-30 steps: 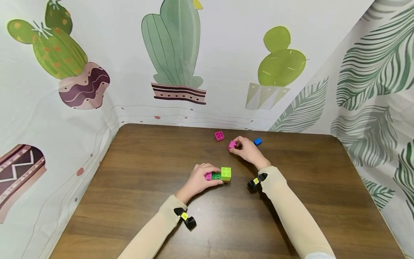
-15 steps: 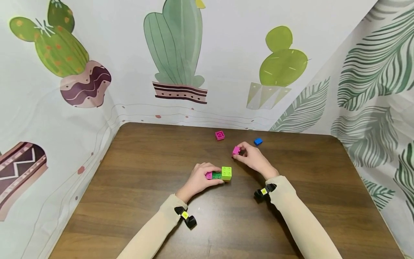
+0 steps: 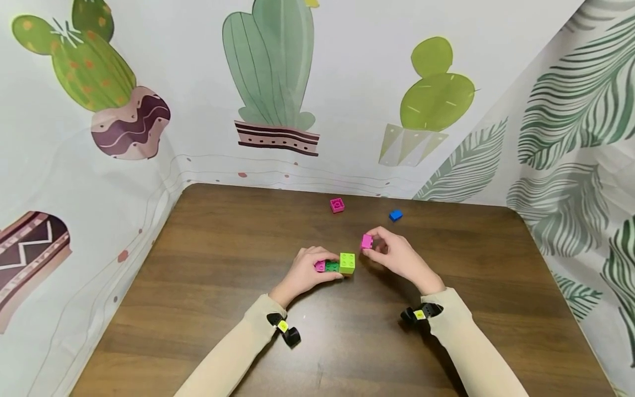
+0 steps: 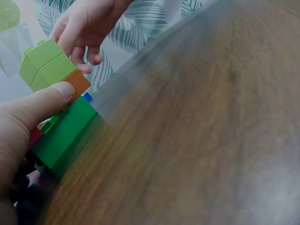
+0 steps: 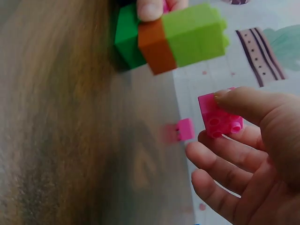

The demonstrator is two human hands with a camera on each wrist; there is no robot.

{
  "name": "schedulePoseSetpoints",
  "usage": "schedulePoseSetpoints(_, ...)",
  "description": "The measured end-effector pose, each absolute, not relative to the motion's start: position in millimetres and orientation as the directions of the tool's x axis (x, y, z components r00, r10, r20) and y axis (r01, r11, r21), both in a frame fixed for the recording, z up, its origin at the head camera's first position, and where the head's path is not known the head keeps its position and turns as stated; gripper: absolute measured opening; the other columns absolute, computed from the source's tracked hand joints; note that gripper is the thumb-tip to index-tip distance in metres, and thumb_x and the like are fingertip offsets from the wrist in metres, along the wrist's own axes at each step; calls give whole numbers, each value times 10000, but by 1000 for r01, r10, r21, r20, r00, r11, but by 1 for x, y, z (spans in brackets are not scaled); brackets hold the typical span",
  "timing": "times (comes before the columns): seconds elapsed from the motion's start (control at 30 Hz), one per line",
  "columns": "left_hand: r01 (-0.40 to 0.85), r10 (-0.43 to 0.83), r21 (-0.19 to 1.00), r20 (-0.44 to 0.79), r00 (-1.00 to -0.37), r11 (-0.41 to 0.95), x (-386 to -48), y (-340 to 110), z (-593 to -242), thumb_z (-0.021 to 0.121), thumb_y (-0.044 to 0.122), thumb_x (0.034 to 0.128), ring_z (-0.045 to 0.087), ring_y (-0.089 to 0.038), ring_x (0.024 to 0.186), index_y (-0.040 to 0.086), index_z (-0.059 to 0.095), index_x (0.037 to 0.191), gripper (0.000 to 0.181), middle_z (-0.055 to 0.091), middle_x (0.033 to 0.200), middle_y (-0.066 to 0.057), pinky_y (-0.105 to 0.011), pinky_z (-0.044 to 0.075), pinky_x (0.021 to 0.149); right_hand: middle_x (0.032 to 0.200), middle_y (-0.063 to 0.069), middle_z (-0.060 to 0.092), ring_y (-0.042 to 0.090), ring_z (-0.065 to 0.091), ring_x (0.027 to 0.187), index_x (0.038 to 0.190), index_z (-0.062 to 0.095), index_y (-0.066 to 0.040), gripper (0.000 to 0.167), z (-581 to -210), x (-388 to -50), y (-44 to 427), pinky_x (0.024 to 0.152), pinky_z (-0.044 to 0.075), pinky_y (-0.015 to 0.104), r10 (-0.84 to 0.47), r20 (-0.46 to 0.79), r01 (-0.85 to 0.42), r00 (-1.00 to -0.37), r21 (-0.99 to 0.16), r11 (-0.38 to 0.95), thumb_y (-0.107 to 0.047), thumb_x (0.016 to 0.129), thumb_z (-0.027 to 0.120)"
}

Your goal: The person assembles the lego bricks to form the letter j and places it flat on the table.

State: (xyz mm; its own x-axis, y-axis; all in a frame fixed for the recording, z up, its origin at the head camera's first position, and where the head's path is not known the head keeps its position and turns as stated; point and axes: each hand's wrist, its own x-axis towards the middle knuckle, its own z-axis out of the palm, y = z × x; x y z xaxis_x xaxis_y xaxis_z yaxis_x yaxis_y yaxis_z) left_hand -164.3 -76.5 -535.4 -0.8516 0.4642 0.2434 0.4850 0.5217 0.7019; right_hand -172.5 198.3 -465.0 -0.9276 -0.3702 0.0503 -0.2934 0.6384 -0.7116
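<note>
In the head view my left hand [image 3: 306, 272] grips a joined stack of toy building bricks on the table. Its base is a green brick [image 3: 332, 267], with a pink brick [image 3: 319, 266] at the left end, partly under my fingers. At the right end an orange brick [image 4: 80, 82] sits on the green, topped by lime green [image 3: 347, 262]; the left wrist view shows my thumb against the orange. My right hand [image 3: 401, 258] pinches a separate pink brick [image 3: 366, 241] between thumb and fingers, up and right of the stack, not touching it. Its studs [image 5: 225, 128] show in the right wrist view.
A magenta brick [image 3: 337, 205] lies near the table's back edge, its hollow side showing. To its right is a blue brick [image 3: 396, 215]. The wooden table [image 3: 223, 231] meets a white cloth [image 3: 198, 110] printed with cacti and leaves.
My right hand has drawn back from beside the magenta and blue bricks, moving toward me and slightly right with the pink brick. The left hand has kept its grip on the stack.
</note>
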Motion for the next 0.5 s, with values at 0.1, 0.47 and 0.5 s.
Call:
schedulePoseSetpoints(0.1,488,462,702,249,-851,519,-165,-77,-535,908,379,807,643,-130,1014,219,797,1133,379,727,1049,85,-397,378,937,928,-15,707,147,644,825,1199,619,-112,318,-457,-165,198,698,530,304,-389,87,-330,-917,-712,620,-159,937,792)
schedulePoseSetpoints(0.47,517,462,689,289,-839,508,-164,-77,-536,908,379,806,652,-122,1000,213,797,1126,378,735,1046,81,-393,385,909,880,13,623,132,558,742,1203,620,-114,346,-443,-148,197,608,472,257,-427,132,-387,-894,-707,591,-148,917,813)
schedulePoseSetpoints(0.5,519,462,686,291,-838,509,-164,-77,-536,908,380,805,653,-123,1000,213,798,1126,378,735,1046,80,-393,386,909,885,15,626,136,559,742,1201,622,-115,347,-443,-147,196,608,473,259,-428,135,-390,-893,-706,591,-145,914,815)
